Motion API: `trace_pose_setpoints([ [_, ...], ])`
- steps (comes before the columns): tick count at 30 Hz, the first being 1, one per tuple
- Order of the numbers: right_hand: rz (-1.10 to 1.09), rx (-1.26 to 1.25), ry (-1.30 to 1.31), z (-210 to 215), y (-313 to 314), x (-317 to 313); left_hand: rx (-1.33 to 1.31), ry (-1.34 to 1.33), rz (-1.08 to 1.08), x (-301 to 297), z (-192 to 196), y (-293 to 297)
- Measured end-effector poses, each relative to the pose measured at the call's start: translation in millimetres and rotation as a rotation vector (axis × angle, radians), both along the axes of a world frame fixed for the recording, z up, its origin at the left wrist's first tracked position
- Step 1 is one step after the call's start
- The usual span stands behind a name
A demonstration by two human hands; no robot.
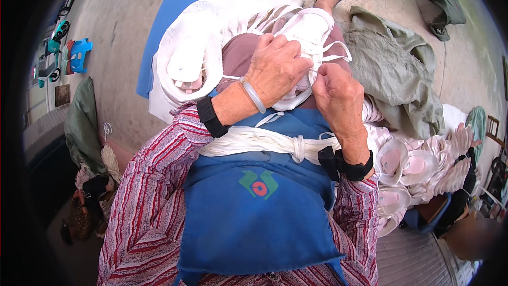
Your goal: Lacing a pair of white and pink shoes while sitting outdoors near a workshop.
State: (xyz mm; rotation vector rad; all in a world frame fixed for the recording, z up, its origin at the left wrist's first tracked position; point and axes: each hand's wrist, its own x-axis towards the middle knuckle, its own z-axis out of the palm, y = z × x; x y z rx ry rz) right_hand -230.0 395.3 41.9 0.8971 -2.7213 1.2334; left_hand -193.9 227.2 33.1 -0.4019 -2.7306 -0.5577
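Observation:
A white shoe (308, 25) lies across my lap, with loops of white shoelace (338, 53) standing out on its right side. Over the shoe, my left hand (276, 69) is closed in a pinch at the lacing. Close beside it, my right hand (338, 92) pinches the shoelace between thumb and finger. A thin stretch of lace shows between the two hands; the fingertips partly hide it. To the left rests another white shoe (188, 47), sole area toward me. A knotted bundle of white laces (248, 142) lies across my blue apron (259, 180).
Several white shoes with pink insoles (391, 161) are piled at my right. A grey-green cloth sack (389, 69) lies beyond them. White shoes also rest on a blue sheet (164, 26) ahead. A blue stool (80, 55) stands far left; a dark bag (442, 10) lies far right.

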Motion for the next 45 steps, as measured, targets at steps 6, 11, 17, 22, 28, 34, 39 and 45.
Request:
trace_pose_setpoints([
  [6,-0.131,-0.256,-0.85,21.6,32.7,-17.7,0.461,-0.264,-0.136,13.9,30.4,20.1],
  [11,-0.13,-0.618,-1.321,26.5,53.9,-16.9,1.14,-0.46,-0.465,28.2,55.2,108.9],
  [17,0.057,-0.978,-1.294,11.6,44.8,-10.7,1.42,-0.697,-0.94,62.2,101.8,189.5],
  [22,0.09,-1.001,-1.186,10.8,38.2,-4.2,1.188,-0.756,-0.653,57.6,72.1,145.6],
  [28,0.06,-0.893,-1.087,-0.6,23.3,-0.3,1.333,-1.12,-0.143,52.9,50.6,33.5],
  [34,0.087,-0.533,-0.724,-13.0,19.3,-13.8,1.012,-0.815,0.274,42.5,20.4,-11.6],
  [39,0.019,-0.329,-0.537,-9.1,16.7,-16.5,0.626,-0.443,0.319,17.2,-8.3,-17.0],
  [45,-0.049,-0.211,-0.304,-12.3,-0.2,-19.4,0.466,-0.274,0.259,0.8,-18.0,-14.9],
])
